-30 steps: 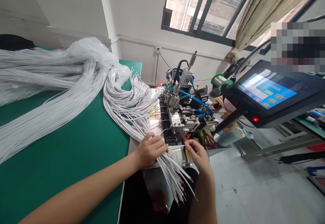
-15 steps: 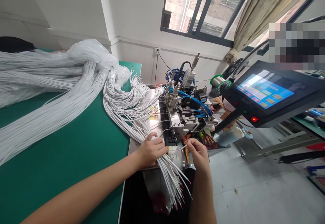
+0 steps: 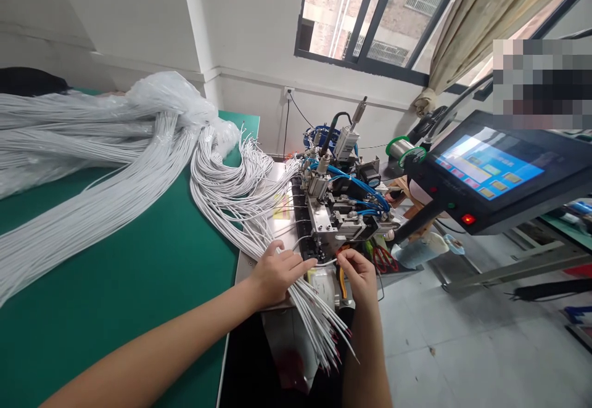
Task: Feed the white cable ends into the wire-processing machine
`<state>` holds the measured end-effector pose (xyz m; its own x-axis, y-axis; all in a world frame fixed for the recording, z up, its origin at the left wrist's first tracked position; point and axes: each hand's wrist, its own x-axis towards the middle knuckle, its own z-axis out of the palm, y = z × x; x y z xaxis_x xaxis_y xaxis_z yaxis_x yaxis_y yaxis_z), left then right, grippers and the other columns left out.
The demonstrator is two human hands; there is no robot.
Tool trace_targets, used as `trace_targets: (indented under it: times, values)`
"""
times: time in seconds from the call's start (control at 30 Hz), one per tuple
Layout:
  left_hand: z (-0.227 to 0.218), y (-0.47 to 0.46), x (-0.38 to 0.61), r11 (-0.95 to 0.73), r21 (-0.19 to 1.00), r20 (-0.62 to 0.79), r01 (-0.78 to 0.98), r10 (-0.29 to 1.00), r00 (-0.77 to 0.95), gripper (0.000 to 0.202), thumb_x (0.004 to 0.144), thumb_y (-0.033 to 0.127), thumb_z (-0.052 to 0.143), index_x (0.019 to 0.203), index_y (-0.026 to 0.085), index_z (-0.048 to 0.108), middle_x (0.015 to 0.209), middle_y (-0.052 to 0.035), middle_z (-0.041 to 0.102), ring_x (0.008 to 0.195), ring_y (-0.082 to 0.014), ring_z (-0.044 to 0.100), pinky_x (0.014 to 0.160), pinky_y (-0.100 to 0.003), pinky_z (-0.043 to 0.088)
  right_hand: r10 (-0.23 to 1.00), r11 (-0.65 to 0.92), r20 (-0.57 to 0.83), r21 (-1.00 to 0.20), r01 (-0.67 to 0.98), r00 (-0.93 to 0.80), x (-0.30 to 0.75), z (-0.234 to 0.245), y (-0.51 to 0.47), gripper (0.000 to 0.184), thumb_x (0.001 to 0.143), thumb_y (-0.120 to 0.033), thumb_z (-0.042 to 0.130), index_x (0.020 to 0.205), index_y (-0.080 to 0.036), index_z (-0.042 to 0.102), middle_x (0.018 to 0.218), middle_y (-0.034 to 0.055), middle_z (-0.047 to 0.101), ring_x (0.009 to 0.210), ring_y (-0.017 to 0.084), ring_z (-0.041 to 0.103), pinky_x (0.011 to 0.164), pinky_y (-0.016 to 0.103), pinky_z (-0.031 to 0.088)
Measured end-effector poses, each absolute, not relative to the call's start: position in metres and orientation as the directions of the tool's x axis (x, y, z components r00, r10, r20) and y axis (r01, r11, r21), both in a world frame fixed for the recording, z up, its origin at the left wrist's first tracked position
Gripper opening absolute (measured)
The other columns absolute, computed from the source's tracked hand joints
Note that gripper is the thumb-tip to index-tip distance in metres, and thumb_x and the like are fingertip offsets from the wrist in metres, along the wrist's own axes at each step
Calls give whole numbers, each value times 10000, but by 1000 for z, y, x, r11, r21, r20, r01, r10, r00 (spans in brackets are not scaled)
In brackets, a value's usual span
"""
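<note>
My left hand (image 3: pixel 280 273) lies over a bundle of white cables (image 3: pixel 319 318), closed around it at the machine's near edge. One finger of that hand stretches right, along a single cable. My right hand (image 3: pixel 359 273) pinches this single white cable (image 3: pixel 327 263) between thumb and fingers, just in front of the machine's black feed track (image 3: pixel 311 249). Below my left hand the bundle's loose ends fan out and hang down, several with reddish tips. Behind it, the cables loop back over the green table (image 3: pixel 161 254). The machine (image 3: pixel 340 204) has metal blocks and blue air hoses.
Orange-handled pliers (image 3: pixel 342 281) and red-handled scissors (image 3: pixel 385 259) lie beside my right hand. A control screen (image 3: pixel 490 164) stands at right, near a wire spool (image 3: pixel 402 148). More cables in plastic wrap (image 3: pixel 171 97) cover the table's far left. Another person is partly visible at right.
My right hand has moved slightly up and left with the single cable, closer to the track. A finger of my left hand now reaches further right along that cable.
</note>
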<state>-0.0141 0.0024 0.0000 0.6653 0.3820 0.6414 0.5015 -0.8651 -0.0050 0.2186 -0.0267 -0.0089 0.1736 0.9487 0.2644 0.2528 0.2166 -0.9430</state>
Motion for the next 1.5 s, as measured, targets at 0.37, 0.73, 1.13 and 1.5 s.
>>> trace_targets:
  times: [0.37,0.73,1.13,1.5]
  values:
    - [1,-1,-9,-771,18,663,636,485,570,338,790,81,460,1037,201,657,776,-46,648,796,-196,565,922,-453,282,968,206,247,-869,451,34,219,-19,-6,273,835,-410,571,682,-183,576,618,-21,480,582,132,417,554,243,331]
    - [-4,0,-8,-724,47,613,688,565,553,370,714,84,514,1018,209,685,789,-64,649,809,-222,553,942,-495,293,995,-55,-53,-998,15,85,208,-33,2,332,723,-432,616,572,-201,431,521,-64,328,501,95,272,474,224,255]
    - [-7,2,-9,-715,105,625,691,588,513,323,709,133,562,1009,190,667,1012,-96,695,970,-274,592,999,-523,265,977,38,70,-987,158,202,225,-34,-18,379,769,-523,651,661,-166,587,591,-21,486,571,120,411,526,231,350]
    - [-3,3,-11,-824,73,716,561,435,546,358,822,-1,411,963,223,653,899,-1,703,869,-150,632,1015,-428,266,968,252,205,-827,502,-147,214,29,-57,226,872,-375,607,785,-186,696,725,39,638,656,168,529,589,268,385]
